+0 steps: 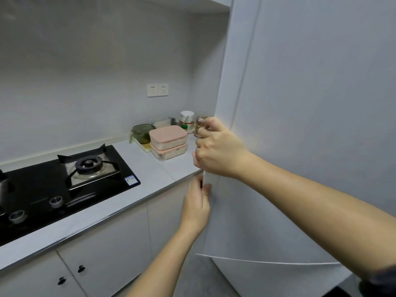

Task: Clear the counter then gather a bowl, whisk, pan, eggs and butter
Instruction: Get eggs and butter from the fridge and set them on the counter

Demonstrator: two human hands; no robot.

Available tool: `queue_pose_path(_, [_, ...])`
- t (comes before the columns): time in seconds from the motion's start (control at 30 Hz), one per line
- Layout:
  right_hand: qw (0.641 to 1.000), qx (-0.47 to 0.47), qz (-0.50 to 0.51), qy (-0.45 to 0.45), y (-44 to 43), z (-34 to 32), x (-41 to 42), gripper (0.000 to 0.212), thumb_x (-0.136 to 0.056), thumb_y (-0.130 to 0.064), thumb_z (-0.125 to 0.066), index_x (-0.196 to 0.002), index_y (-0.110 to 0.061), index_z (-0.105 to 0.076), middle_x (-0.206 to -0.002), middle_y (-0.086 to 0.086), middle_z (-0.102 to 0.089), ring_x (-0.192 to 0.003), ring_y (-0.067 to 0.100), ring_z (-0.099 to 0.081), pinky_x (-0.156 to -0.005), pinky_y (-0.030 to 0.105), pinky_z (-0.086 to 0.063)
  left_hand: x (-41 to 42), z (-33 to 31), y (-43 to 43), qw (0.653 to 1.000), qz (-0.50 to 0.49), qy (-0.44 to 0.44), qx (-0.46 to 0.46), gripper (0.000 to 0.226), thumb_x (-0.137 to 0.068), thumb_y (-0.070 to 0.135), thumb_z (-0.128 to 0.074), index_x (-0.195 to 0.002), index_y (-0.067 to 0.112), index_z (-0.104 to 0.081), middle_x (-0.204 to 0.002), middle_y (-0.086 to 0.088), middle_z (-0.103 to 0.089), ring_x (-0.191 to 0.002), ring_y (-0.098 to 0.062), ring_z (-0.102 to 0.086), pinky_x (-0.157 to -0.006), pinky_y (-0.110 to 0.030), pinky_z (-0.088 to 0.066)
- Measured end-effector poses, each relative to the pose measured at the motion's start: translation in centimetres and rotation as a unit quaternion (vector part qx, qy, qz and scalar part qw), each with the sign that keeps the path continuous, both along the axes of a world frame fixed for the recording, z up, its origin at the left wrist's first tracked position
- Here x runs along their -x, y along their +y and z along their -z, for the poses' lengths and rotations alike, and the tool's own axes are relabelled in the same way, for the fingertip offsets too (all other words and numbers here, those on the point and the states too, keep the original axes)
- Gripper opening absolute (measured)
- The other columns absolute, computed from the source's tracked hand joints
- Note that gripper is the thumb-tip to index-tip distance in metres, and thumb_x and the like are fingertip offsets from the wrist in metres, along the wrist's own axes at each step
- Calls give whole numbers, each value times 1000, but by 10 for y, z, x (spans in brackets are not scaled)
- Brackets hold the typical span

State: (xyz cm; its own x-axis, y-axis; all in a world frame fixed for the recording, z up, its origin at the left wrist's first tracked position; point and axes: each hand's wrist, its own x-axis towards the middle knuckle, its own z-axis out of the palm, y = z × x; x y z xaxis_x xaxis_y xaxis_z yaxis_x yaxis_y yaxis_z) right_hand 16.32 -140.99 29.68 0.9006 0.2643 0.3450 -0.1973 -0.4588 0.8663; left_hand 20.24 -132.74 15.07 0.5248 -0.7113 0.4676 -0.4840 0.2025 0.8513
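Observation:
A tall white fridge door (300, 146) fills the right side of the view. My right hand (216, 148) grips the door's left edge at counter height, with its fingers curled round the edge. Lower down, my left hand (196, 206) holds the same edge with its fingertips hooked behind it. At the far end of the grey counter (150, 170) stand two stacked pink-lidded containers (168, 142), a green glass container (142, 132), a clear box (162, 122), a white jar (187, 120) and a small spice jar (200, 125) just behind my right hand. No bowl, whisk, pan, eggs or butter shows.
A black gas stove (64, 179) with one burner in view is set into the counter at the left. White cabinet doors (102, 249) with black knobs run below. Two wall sockets (158, 90) sit above the containers. A second fridge door (267, 279) lies beneath the upper one.

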Motion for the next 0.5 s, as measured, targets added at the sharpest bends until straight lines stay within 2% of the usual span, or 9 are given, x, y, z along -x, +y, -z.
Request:
queue_pose_path(0.13, [1000, -11, 29, 0, -27, 0, -17, 24, -59, -11, -68, -40, -19, -57, -40, -1, -46, -52, 23, -43, -84, 36, -33, -17, 0, -33, 1000, 17, 15, -1, 7, -98, 17, -38, -94, 17, -44, -84, 4, -48, -78, -17, -46, -64, -25, -29])
queue_pose_path(0.23, [999, -9, 52, 1, -48, -2, -27, 24, -60, -12, -67, -39, -20, -57, -40, -1, -47, -51, 21, -39, -83, 36, -29, -29, 0, -59, 999, 28, 16, -3, 14, -92, 27, -33, -93, 18, -44, -83, 6, -49, -76, -10, -47, -62, -21, -31])
queue_pose_path(0.33, [997, 5, 77, -6, -74, -2, -37, 26, -61, -11, -63, -38, -22, -54, -39, -1, -47, -54, 22, -28, -81, 35, -26, -40, 1, -88, 999, 32, 21, 8, 13, -89, 27, -33, -89, 19, -44, -78, 11, -47, -74, 0, -49, -62, -11, -33])
queue_pose_path(0.5, [991, 5, 134, 15, -117, -1, -51, 27, -60, -10, -61, -37, -20, -49, -39, -4, -46, -52, 19, -30, -73, 34, -22, -50, 2, -133, 998, 42, 39, 13, 13, -89, 27, -32, -77, 29, -38, -72, 10, -45, -66, 0, -46, -58, -12, -32])
